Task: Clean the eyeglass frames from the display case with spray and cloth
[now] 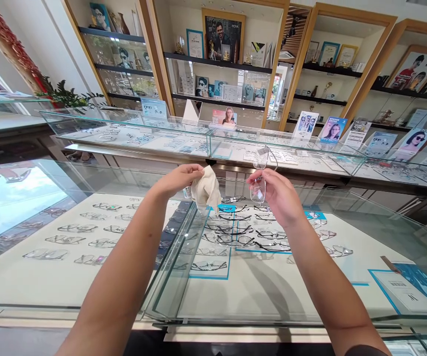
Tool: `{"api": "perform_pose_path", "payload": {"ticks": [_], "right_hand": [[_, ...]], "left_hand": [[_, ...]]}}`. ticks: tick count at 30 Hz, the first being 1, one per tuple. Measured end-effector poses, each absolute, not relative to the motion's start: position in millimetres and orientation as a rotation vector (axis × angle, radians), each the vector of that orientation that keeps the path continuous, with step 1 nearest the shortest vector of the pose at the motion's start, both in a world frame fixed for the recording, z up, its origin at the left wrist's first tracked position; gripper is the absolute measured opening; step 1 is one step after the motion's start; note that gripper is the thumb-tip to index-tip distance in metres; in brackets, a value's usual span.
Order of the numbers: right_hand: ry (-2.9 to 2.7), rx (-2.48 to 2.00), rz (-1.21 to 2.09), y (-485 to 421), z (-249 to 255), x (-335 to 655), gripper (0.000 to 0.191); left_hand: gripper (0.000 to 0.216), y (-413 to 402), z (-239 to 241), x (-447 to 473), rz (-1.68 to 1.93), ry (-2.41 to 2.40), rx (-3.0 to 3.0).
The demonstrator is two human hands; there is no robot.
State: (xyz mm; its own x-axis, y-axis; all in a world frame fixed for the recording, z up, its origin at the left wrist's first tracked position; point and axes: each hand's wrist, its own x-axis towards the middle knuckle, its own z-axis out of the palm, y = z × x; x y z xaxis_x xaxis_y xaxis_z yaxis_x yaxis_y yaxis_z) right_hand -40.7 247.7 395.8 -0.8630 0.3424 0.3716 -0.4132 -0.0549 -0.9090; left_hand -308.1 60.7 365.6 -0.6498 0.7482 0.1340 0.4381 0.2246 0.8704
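My left hand (pixel 184 179) pinches a cream cleaning cloth (pixel 206 188), which hangs down from the fingertips. To its right, my right hand (pixel 278 193) holds a pair of thin-rimmed eyeglasses (pixel 258 191) by the middle, one lens above the other. The upper lens and a temple arm stick up past the fingers. Cloth and eyeglasses are apart, both raised over the glass display case. Beneath them, rows of spectacle frames (pixel 235 241) lie inside the case.
The near glass case (pixel 198 316) spans the front, its left section holding more frames (pixel 77 228). A second glass counter (pixel 150 141) runs behind, with upright cards (pixel 306 124) on top. Wooden shelves (pixel 218 60) line the back wall. A leaflet (pixel 402 291) lies at right.
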Motion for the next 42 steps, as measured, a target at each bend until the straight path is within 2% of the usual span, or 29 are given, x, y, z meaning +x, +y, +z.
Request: {"api": "perform_pose_path", "payload": {"ticks": [5,9,14,20,35,42], "right_hand": [[-1.755,0.067,1.976,243.4,391.4,-44.6,0.026],[-1.78,0.085,2.005,236.1,385.7,-49.3,0.028],[-1.792,0.102,2.049,228.0,379.6,-53.3,0.028],[-1.811,0.073,2.073,226.8,371.4,-58.7,0.029],[-1.754,-0.081,2.015,229.0,370.4,-64.0,0.026],[-1.807,0.012,2.01,229.4,367.3,-65.0,0.025]], "left_hand": [[0.048,70.7,391.7,-259.6,1.79,1.999,1.003],[0.036,79.3,402.2,-220.4,1.896,2.006,1.013],[0.033,89.5,398.4,-198.5,2.016,1.871,1.015],[0.029,92.7,392.8,-189.9,1.991,1.805,1.116],[0.019,86.6,389.4,-182.0,1.935,2.024,1.378],[0.027,88.6,390.5,-172.6,1.812,2.163,1.479]]}}
